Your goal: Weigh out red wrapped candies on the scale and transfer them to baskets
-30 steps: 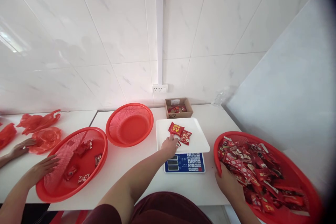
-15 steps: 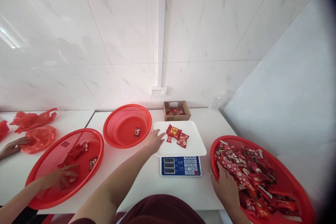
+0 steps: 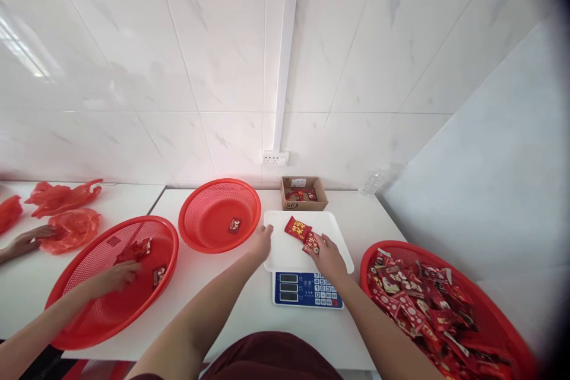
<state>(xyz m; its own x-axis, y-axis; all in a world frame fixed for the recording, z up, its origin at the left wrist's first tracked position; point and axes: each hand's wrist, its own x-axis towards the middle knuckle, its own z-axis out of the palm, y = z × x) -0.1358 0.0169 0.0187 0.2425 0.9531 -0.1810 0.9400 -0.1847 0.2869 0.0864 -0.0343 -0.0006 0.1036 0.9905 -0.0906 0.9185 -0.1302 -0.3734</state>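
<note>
A white tray sits on a blue-panelled scale. Two red snack packets lie on the tray, a larger one and a smaller one. My right hand reaches over the tray's near right part, with its fingertips closed on the smaller packet. My left hand rests at the tray's left edge, fingers loosely apart and holding nothing. Just left of it, the middle red basket holds one small packet.
At my right, a large red basket is heaped with several red packets. Another person's hand is in the left red basket, and a second hand touches red plastic bags. A cardboard box and a clear bottle stand by the wall.
My right hand left the right basket and came over the tray onto the smaller packet. My left hand put a packet in the middle basket, then drew back to the tray's edge.
</note>
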